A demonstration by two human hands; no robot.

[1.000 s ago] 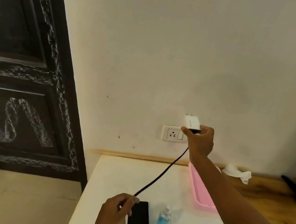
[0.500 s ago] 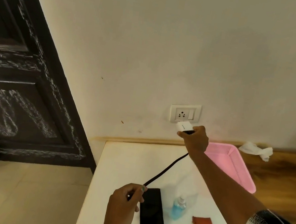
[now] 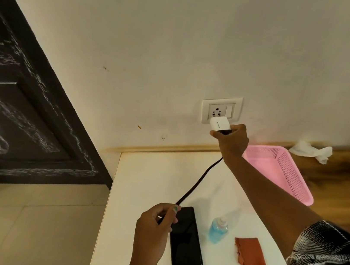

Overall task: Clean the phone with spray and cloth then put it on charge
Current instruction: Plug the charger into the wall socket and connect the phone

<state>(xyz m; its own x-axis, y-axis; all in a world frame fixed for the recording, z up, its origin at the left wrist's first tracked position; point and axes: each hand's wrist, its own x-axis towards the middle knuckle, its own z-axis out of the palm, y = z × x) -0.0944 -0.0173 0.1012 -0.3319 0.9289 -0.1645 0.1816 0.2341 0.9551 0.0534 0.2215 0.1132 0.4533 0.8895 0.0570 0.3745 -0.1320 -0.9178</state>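
We judge the step in hand to be the charging stage: the right hand (image 3: 232, 138) grips one white charger adapter (image 3: 218, 123) by its rear end and holds its pins at the lower holes of the wall socket (image 3: 220, 112); we cannot tell whether the pins are fully seated. The left hand (image 3: 157, 222) has its fingers curled round the free end of the one black cable (image 3: 198, 181), which runs taut from the adapter down to that hand, just above the top edge of the phone (image 3: 187, 243). The phone lies flat, screen dark, on the white table (image 3: 152, 174), near the front edge and not yet connected. The next move, in our judgement, calls for pressing the adapter home squarely, setting the switch (image 3: 230, 111) beside the socket if it is off, then lining the cable plug up with the phone's port and pushing it in without dragging the phone off the table. Count of items: one phone, one spray bottle (image 3: 218, 229) with blue liquid standing just right of the phone, one rust-coloured cloth (image 3: 250, 253) lying further right, one pink basket (image 3: 298, 180) at the table's far right, and one crumpled white tissue (image 3: 312, 150) on the wooden surface beyond.
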